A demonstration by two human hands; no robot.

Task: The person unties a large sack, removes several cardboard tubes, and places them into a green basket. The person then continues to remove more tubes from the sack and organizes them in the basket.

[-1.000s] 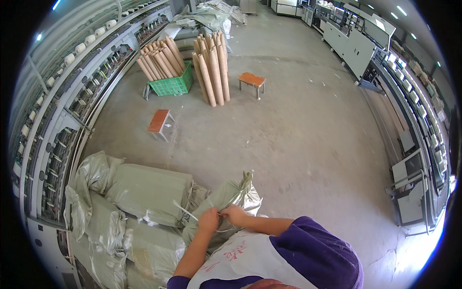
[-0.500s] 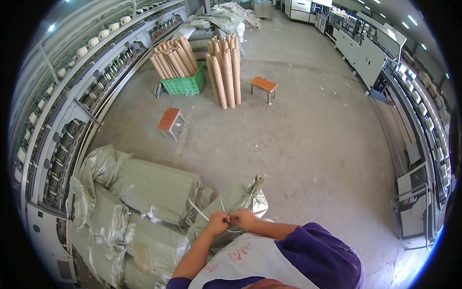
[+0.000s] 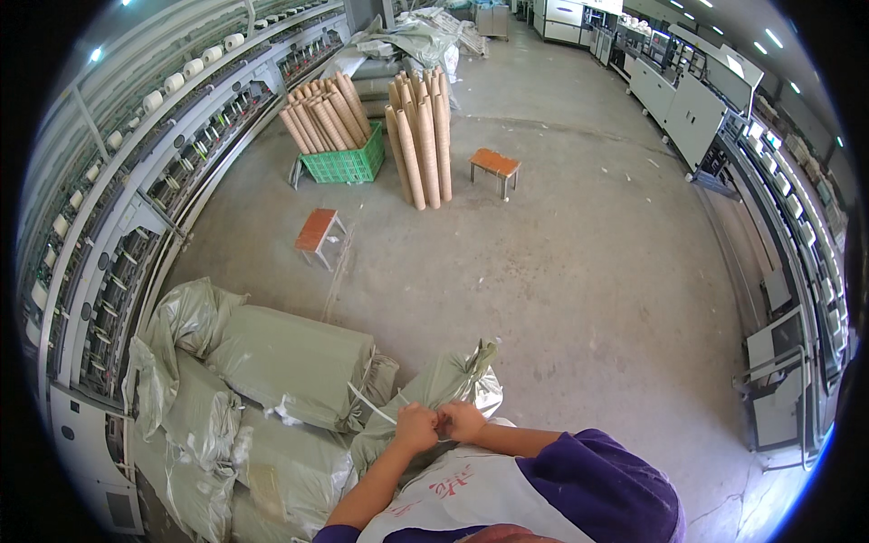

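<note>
A white strap [image 3: 372, 404] runs from the upper left to my hands, over a grey-green woven sack [image 3: 442, 384] directly in front of me. The sack's gathered end points up to the right, and a shiny fold shows there. My left hand [image 3: 417, 428] is closed on the strap. Right beside it, my right hand [image 3: 463, 422] is closed with its fingers meeting the left ones at the strap. The knuckles hide the exact grip and any knot. Both hands are low over the sack, close to my apron.
More filled grey-green sacks [image 3: 288, 355] are piled at my left. Farther ahead are two small orange-topped stools [image 3: 317, 229], a green crate [image 3: 346, 166] of cardboard tubes and standing tubes [image 3: 422, 149]. Long machines with white yarn cones [image 3: 153, 100] line both sides.
Both hands have stayed together at the strap, with the right hand shifting slightly right. The strap end that stood up above the hands no longer shows there.
</note>
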